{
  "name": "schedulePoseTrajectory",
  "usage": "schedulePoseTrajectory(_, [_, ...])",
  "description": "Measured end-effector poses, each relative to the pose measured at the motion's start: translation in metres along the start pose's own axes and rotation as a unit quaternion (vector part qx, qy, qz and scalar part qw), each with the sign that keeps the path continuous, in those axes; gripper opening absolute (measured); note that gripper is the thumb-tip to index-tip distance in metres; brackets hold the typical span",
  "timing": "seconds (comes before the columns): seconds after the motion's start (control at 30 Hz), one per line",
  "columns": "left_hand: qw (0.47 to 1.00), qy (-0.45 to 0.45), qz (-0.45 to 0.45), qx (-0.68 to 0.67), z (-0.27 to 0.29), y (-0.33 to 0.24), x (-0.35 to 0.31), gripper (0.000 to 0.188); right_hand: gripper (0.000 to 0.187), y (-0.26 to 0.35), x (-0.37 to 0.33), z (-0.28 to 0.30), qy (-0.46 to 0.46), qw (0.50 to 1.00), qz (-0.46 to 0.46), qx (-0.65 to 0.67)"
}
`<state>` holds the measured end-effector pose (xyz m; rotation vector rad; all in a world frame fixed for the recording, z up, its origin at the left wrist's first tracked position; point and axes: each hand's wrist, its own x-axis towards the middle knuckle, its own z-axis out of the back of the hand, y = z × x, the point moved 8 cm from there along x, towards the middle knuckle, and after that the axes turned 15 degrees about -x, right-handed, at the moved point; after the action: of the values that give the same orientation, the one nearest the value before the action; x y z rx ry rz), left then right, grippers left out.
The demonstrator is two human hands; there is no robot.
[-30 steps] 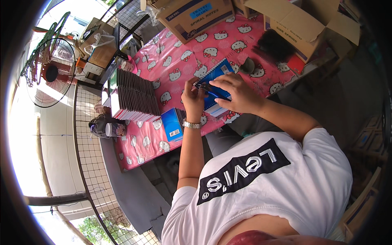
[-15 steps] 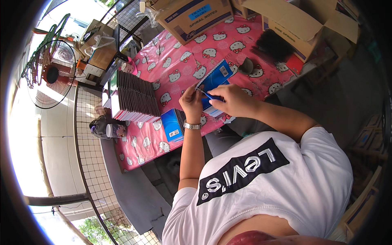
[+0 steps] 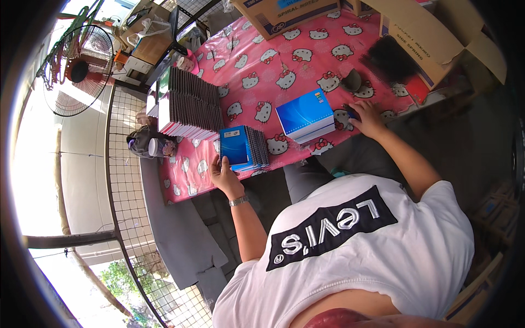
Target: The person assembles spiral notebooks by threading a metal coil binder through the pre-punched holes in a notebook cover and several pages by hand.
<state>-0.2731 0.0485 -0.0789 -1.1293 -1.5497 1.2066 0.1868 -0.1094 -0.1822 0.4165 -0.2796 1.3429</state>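
Note:
My left hand point(image 3: 225, 177) grips the near corner of a blue spiral notebook point(image 3: 234, 146), thumb on its cover. That notebook lies on a low stack of spiral-bound notebooks point(image 3: 257, 146). To the right, a pile of blue-covered notebooks point(image 3: 306, 115) shows punched holes along its near edge and no coil on top. Beside that pile, my right hand point(image 3: 367, 117) rests low over the table, fingers curled round a small blue-handled hand tool point(image 3: 353, 112). Its jaws are hidden; it looks like pliers or cutters.
A pink patterned cloth point(image 3: 246, 104) covers the table. A tall notebook stack point(image 3: 191, 106) stands at the left. Black coils point(image 3: 387, 60) lie near an open carton point(image 3: 421, 46), with a dark cup-like piece point(image 3: 351, 81) nearby. Another carton point(image 3: 290, 19) stands at the back.
My hands have parted: the left carried a notebook left to the low stack. The right moved rightward and down to the table with the tool. The view has shifted slightly.

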Motion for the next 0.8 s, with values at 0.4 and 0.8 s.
schedulePoseTrajectory(0.4, [0.972,-0.007,-0.095,0.215,0.046,0.038,0.008,0.029,0.021,-0.145,0.084,-0.015,0.063,0.968,-0.115,-0.212])
schedulePoseTrajectory(0.8, [0.623,0.555,-0.367,0.410,-0.262,-0.021,-0.134,0.031,0.031,-0.073,0.111,0.062,-0.092,0.986,-0.076,0.113])
